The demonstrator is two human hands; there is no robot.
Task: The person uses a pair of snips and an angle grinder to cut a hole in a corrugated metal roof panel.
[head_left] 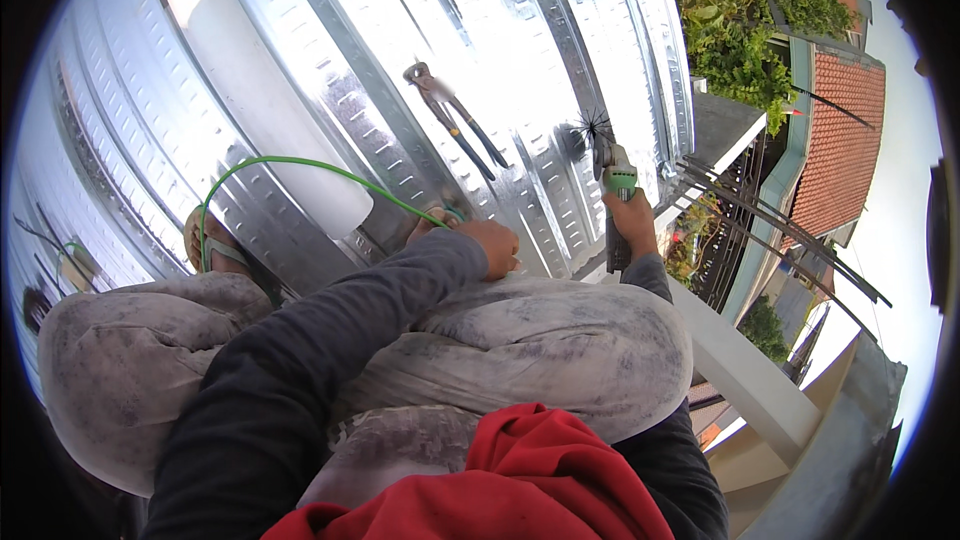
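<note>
My right hand grips an angle grinder with a green and grey body, its head against the ribbed silver metal sheet. A dark spiky shape shows at the grinder's disc. My left hand is bent with curled fingers near my legs; what they hold, if anything, is hidden. A green cable arches from my sandalled left foot to behind that hand. Pliers with dark handles lie on the sheet, left of the grinder.
A long white pipe lies across the sheets. Dark tools or wires sit at far left. On the right are the roof edge, long rods, a white beam, trees and a red-tiled roof.
</note>
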